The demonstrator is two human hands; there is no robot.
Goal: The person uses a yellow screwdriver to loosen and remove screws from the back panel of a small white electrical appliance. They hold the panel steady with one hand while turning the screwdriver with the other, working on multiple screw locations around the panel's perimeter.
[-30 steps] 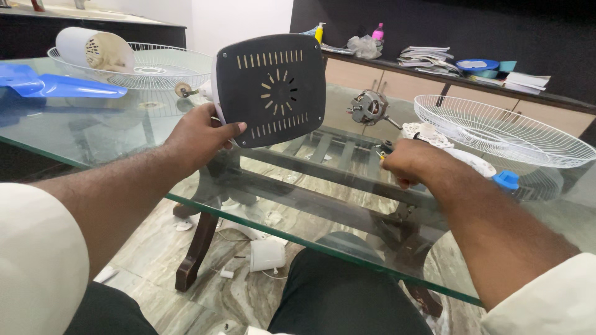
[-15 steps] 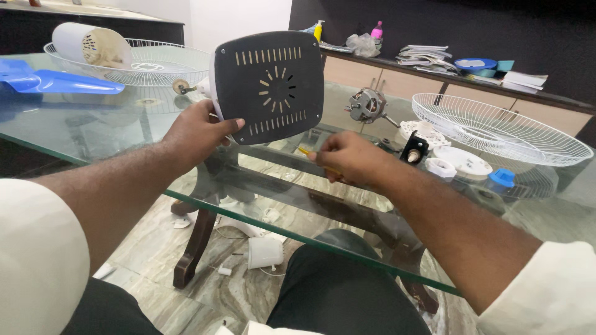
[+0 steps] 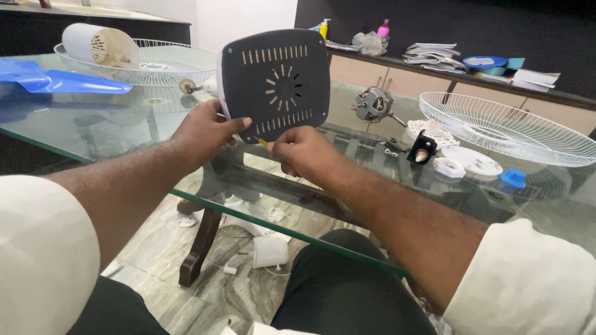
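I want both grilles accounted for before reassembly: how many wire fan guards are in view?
2. One wire guard lies at the far left of the glass table, under a white cylinder; the other wire guard lies at the right. Others may be out of frame.

Both forearms extended forward from white sleeves, above the near edge of the counter. The left hand (image 3: 205, 131) was raised, palm inward, thumb pointing right, its grip closed on a held part's lower left corner. The right hand (image 3: 302, 151) was curled into a closed grip just beside the left, knuckles upward.
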